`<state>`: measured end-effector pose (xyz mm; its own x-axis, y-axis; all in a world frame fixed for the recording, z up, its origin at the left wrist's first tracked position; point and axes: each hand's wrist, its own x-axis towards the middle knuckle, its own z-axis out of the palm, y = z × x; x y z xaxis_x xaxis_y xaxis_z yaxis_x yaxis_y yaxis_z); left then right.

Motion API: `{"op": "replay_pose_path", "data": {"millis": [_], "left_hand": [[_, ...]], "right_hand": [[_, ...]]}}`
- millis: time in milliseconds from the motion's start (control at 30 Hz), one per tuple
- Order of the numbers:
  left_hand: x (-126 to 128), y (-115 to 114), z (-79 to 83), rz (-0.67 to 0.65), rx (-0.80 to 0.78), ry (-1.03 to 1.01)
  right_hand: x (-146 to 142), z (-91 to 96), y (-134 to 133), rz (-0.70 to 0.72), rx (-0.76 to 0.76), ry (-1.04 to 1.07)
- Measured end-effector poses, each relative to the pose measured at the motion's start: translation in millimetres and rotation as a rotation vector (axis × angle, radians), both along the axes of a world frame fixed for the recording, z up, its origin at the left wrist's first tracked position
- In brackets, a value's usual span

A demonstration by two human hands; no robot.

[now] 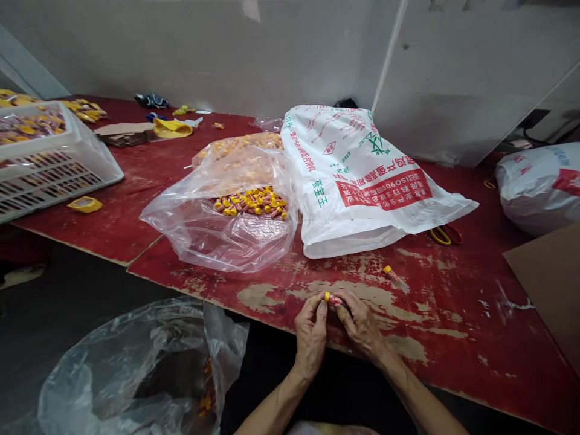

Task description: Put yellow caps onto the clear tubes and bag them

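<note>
Near the table's front edge, my left hand (pixel 312 323) and my right hand (pixel 357 317) meet around a small tube with a yellow cap and a red printed body (pixel 334 299). My left fingers pinch its capped end, and my right fingers close on the other end. Another yellow-capped tube (pixel 392 275) lies on the table just beyond my right hand. Past my left hand, a clear plastic bag (pixel 217 241) lies with its mouth toward me and a heap of similar yellow-capped tubes (pixel 251 202) inside.
A white printed woven sack (pixel 317 181) lies beside the clear bag. Scissors (pixel 446 234) sit by its corner. At left stands a white crate (pixel 77 157) of packed tubes. A cardboard piece (pixel 548 284) is at right. Below the table edge hangs a large clear bag (pixel 99 368).
</note>
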<state>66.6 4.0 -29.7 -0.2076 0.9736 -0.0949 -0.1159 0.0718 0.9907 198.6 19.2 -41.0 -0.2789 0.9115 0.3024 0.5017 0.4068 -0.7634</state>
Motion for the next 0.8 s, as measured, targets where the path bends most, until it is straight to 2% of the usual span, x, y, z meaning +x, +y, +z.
{"op": "replay_pose_path", "data": {"millis": [167, 233, 333, 400, 467, 533, 633, 700, 800], "left_hand": [[-6, 16, 8.8, -0.179, 0.187, 0.264], [-16, 32, 13.5, -0.096, 0.299, 0.427], [-45, 71, 20.5, 0.155, 0.394, 0.739], [-72, 107, 24.6, 0.254, 0.322, 0.999], [-98, 148, 27.2, 0.288, 0.202, 1.195], [-116, 189, 28.1, 0.261, 0.17, 1.253], [-126, 241, 26.2, 0.114, 0.198, 1.311], [-125, 263, 23.7, 0.013, 0.215, 1.34], [-124, 276, 19.6, -0.049, 0.203, 1.345]], "right_hand": [[15, -7.6, 14, -0.065, 0.126, -0.254], [26, -12.7, 26, -0.118, 0.217, -0.389], [40, -22.8, 45, -0.216, 0.359, -0.547], [44, -28.1, 53, -0.266, 0.417, -0.578], [45, -30.3, 56, -0.315, 0.455, -0.545], [44, -29.2, 58, -0.361, 0.465, -0.496], [44, -24.4, 64, -0.409, 0.434, -0.486], [48, -20.5, 73, -0.442, 0.415, -0.515], [59, -14.1, 98, -0.513, 0.361, -0.579]]}}
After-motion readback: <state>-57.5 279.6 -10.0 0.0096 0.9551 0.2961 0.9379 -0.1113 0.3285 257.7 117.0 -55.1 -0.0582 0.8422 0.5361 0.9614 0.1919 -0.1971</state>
